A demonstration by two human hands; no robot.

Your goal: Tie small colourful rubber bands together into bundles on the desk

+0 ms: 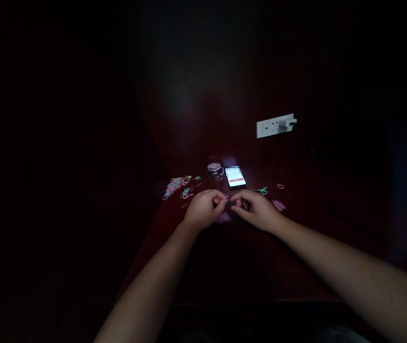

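My left hand (205, 208) is closed in a pinch over the table, its fingertips on a thin pale strand (229, 200), too small and dim to name more exactly. From the other side, my right hand (258, 208) grips the same strand with curled fingers, its thumb held lower. Just below the fingertips lies a small pile of pinkish-purple bands (223, 217). A second pinkish pile (279, 205) rests to the right of my right hand. Left of my left hand are a few loose coloured rings (186, 192).
A larger heap of multicoloured rings and bands (174, 187) lies at the table's left edge. Behind my hands are a lidded clear jar (215, 172) and a lit phone (235, 177). A green looped item (263, 191) and wall socket (274, 126) with a plug are right.
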